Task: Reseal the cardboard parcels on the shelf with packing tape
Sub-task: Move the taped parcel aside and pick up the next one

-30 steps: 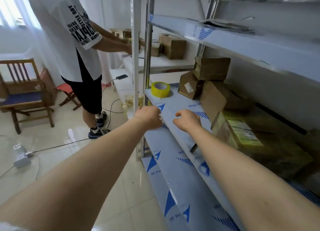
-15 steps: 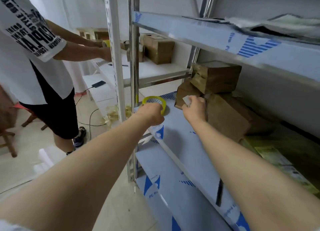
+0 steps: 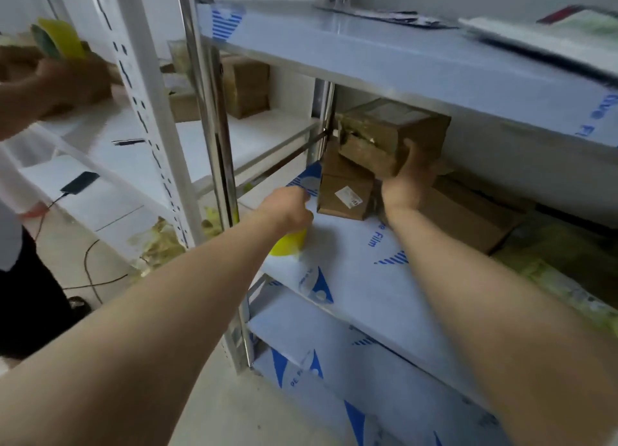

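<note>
Fingers [image 3: 418, 164] grip parcel [image 3: 394, 127] edge, tape [image 3: 289, 243] seemingly held

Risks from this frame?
1. The right hand grips the top parcel one-handed at its near lower edge. It may tilt off the labelled parcel beneath.
2. The top parcel's near face looks torn open, so contents might spill.
3. The tape roll under the left hand sits near the shelf front edge and could drop.

Storeroom: metal shelving [image 3: 384, 60] stacked with cardboard parcels [image 3: 391, 134].
</note>
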The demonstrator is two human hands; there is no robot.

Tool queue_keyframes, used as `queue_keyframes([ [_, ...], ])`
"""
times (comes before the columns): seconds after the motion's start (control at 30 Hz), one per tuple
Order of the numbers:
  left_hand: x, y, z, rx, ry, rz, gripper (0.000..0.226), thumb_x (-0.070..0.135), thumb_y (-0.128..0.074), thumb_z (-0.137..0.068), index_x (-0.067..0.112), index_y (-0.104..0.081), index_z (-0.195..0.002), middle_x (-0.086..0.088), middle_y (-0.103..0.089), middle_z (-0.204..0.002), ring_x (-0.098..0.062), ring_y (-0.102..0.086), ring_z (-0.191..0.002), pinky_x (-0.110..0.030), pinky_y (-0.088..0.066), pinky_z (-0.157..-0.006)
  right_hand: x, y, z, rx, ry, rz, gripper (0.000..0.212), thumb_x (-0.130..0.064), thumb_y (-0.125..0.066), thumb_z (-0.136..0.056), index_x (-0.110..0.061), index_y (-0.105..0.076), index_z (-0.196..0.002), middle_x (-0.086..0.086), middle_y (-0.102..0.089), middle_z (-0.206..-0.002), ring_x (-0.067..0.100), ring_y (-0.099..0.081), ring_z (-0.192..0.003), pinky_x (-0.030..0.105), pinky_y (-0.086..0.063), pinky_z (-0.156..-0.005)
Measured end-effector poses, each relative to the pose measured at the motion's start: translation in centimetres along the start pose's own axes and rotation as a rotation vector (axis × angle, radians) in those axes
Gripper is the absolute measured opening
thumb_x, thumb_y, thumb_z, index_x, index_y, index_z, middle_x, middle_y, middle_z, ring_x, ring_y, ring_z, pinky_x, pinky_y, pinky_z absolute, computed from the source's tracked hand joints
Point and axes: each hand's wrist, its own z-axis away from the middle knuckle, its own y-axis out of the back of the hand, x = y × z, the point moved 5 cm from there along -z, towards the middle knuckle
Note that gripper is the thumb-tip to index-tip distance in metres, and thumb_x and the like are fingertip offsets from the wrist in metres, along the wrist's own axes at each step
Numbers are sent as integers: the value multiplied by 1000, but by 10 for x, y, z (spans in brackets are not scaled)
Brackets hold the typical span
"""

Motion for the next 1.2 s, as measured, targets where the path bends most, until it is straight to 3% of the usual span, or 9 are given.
queue_keyframes([
  [0.1, 2, 4, -16, 13, -22, 24, 41, 18, -54, -88, 10, -55, -128, -13, -58, -126, -30, -54, -112, -34, -46, -89, -4, -1, -22, -3, 33, 30, 60, -25, -58, -92, -23, -33, -146, 17, -27, -151, 33, -20, -141, 34, -23, -109],
  [0.23, 3, 9, -29, 31, -17, 48, 42, 16, -56, -86, 11, -56, -127, -13, -60, -122, -29, -57, -108, -34, -47, -87, -3, -18, -39, -45, 35, 26, 68, -36, -59, -91, -28, -26, -149, 20, -8, -157, 39, -5, -145, 45, -19, -114],
  [0.37, -1, 11, -39, 33, -26, 44, 38, 15, -55, -87, 10, -59, -124, -13, -61, -120, -29, -57, -108, -33, -47, -86, 0, -26, -48, 9, 79, -16, 55, -23, -53, -94, -26, -35, -145, 23, -21, -152, 40, -20, -141, 49, -30, -111],
  [0.47, 1, 12, -43, 41, -32, 104, 38, 13, -53, -89, 8, -59, -126, -15, -59, -125, -30, -55, -114, -34, -45, -92, 0, -23, -40, 21, 102, -44, 47, -17, -48, -98, -20, -36, -143, 18, -30, -148, 32, -41, -131, 36, -38, -101],
  [0.57, 4, 15, -44, 75, -27, 233, 31, 10, -49, -90, 4, -59, -119, -17, -59, -122, -31, -54, -112, -34, -44, -89, 4, -10, -24, 22, 87, -99, 44, -16, -45, -100, -19, -36, -142, 10, -39, -146, 22, -48, -124, 18, -33, -86],
  [0.77, -6, 24, -44, 169, 44, 559, 37, 10, -40, -98, -5, -45, -132, -25, -57, -116, -36, -55, -109, -29, -37, -73, 3, 21, 36, 106, 126, -204, 43, -11, -53, -96, -9, -43, -138, 15, -47, -140, 29, -49, -123, 9, -29, -83],
  [0.97, -23, 21, -34, 30, 52, 966, 34, 10, -47, -95, 6, -53, -128, -14, -58, -119, -32, -55, -112, -28, -45, -83, -1, 48, 118, 153, 23, -211, 39, -18, -54, -96, -18, -42, -134, 7, -54, -129, 16, -53, -110, 22, -42, -88],
  [1.1, -23, 7, -14, -153, 32, 1141, 15, 4, -50, -88, 2, -64, -91, -13, -61, -80, -24, -56, -85, -20, -45, -62, 0, 60, 169, 198, -81, -215, 40, -19, -55, -95, -20, -42, -133, -1, -55, -108, 9, -53, -88, 28, -45, -82],
  [1.2, -22, -3, 1, -228, 43, 1271, 21, 11, -60, -71, 6, -70, -89, -14, -62, -82, -23, -55, -78, -32, -48, -69, 7, 71, 198, 250, -216, -233, 42, -22, -55, -96, -23, -42, -135, 5, -58, -105, 17, -56, -89, 42, -51, -86],
])
